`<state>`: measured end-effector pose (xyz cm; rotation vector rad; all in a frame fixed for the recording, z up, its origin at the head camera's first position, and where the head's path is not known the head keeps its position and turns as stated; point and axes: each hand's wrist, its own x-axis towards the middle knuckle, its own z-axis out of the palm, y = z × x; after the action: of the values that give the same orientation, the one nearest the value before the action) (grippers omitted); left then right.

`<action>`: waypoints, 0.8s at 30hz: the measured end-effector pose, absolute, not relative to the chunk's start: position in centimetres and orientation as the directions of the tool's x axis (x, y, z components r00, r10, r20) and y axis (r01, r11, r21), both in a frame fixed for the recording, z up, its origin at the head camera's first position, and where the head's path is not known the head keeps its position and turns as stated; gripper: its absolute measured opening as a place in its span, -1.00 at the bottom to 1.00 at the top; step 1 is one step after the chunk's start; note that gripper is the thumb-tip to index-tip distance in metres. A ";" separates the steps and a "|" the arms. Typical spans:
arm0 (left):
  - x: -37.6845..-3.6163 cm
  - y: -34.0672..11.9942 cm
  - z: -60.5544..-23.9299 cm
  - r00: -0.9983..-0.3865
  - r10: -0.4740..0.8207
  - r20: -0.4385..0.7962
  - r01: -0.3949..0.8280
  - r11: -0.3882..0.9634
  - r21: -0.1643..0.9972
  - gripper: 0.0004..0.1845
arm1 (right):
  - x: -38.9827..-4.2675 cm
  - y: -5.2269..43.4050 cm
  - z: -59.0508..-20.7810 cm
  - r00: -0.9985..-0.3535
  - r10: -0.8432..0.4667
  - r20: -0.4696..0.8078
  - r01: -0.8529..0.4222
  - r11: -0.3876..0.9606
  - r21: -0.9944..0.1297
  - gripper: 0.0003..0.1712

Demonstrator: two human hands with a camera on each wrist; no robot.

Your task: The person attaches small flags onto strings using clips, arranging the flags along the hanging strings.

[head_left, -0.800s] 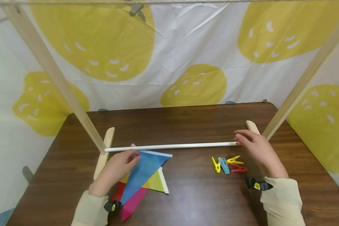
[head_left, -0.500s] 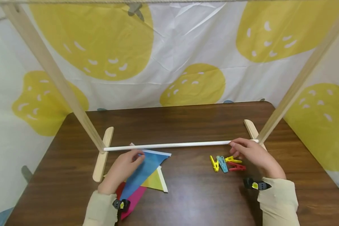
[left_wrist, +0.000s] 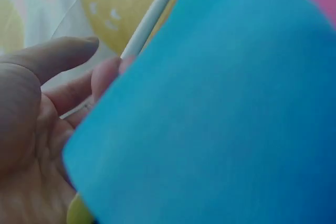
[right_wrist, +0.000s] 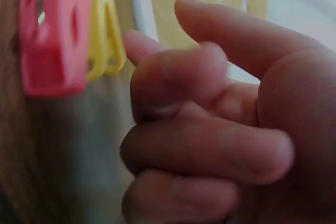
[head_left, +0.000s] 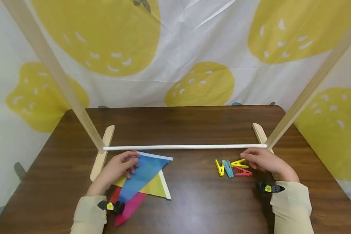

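Note:
My left hand point(head_left: 128, 164) grips the top corner of a blue triangular flag point(head_left: 144, 172), which lies over a yellow flag point(head_left: 156, 189) and a pink flag point(head_left: 131, 207) on the table. In the left wrist view the blue flag point(left_wrist: 220, 119) covers the fingers point(left_wrist: 105, 74). A white rod point(head_left: 184, 147) spans two wooden feet just beyond both hands. My right hand point(head_left: 253, 159) hovers with curled fingers, holding nothing, beside a yellow peg point(head_left: 240, 163) and a red peg point(head_left: 242, 172). A blue peg point(head_left: 228, 168) and another yellow peg point(head_left: 219, 167) lie to their left. The right wrist view shows the red peg point(right_wrist: 50, 35) close to the fingertips point(right_wrist: 142, 45).
The brown table point(head_left: 207, 208) carries a wooden frame: slanted posts at left point(head_left: 55, 78) and right point(head_left: 310, 87), with flat feet point(head_left: 102, 152) point(head_left: 259, 133). A white curtain with yellow blobs point(head_left: 175, 48) hangs behind.
My right hand has left the rod's right end and dropped down to the pegs. The left hand has drawn back slightly left with the blue flag's corner.

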<state>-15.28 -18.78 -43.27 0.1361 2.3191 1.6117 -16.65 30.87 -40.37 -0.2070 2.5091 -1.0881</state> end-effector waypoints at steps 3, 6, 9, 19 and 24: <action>-15.5 -18.9 -43.3 -0.943 0.272 -0.189 -0.110 0.281 0.953 -0.62 | -16.7 31.9 -40.8 -0.896 -0.300 -0.328 0.063 0.646 -0.761 -0.57; -15.9 -18.8 -42.9 -0.934 0.300 -0.191 -0.107 0.275 0.955 -0.62 | -16.5 32.3 -41.0 -0.885 -0.328 -0.331 0.079 0.594 -0.800 -0.56; -16.5 -19.1 -42.6 -0.911 0.344 -0.228 -0.135 0.272 0.953 -0.58 | -16.5 32.4 -40.8 -0.871 -0.356 -0.339 0.078 0.580 -0.811 -0.54; -17.5 -19.6 -41.4 -0.810 0.429 -0.400 -0.329 0.232 0.915 -0.50 | -18.1 32.7 -39.3 -0.844 -0.393 -0.365 0.068 0.597 -0.799 -0.50; -16.7 -19.4 -41.9 -0.812 0.410 -0.416 -0.350 0.228 0.909 -0.49 | -17.6 32.8 -39.8 -0.821 -0.434 -0.370 0.060 0.580 -0.812 -0.48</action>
<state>-16.67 -19.41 -41.88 0.0550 1.9085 1.6435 -17.62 32.76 -39.79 -0.2974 2.2664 -1.1936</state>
